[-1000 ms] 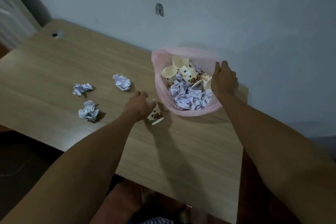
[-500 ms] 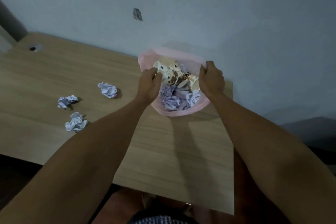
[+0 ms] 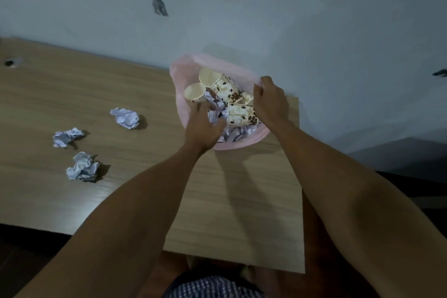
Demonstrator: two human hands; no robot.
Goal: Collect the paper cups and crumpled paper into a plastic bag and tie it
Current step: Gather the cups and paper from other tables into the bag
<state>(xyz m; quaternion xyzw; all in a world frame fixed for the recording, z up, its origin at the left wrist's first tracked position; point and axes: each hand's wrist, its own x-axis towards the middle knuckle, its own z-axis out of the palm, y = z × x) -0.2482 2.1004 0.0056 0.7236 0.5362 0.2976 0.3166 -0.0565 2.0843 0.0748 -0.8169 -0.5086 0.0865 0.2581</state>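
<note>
A pink plastic bag (image 3: 217,64) stands open at the table's far right, against the wall. Inside lie several paper cups (image 3: 226,88) with brown bean prints and several crumpled papers (image 3: 235,133). My left hand (image 3: 205,126) hovers over the bag's near-left side, fingers spread and empty, just above the paper inside. My right hand (image 3: 271,101) pinches the bag's right rim. Three crumpled paper balls sit on the table to the left: one nearest the bag (image 3: 125,117), one farther left (image 3: 66,136), one closer to me (image 3: 83,167).
The wooden table (image 3: 242,213) ends just right of the bag and along the near edge above my lap. A grey wall runs behind it. A round cable hole (image 3: 11,63) is at the far left.
My left hand picked a paper cup off the table, carried it right and released it into the bag; the hand is empty now. My right hand kept its hold on the rim.
</note>
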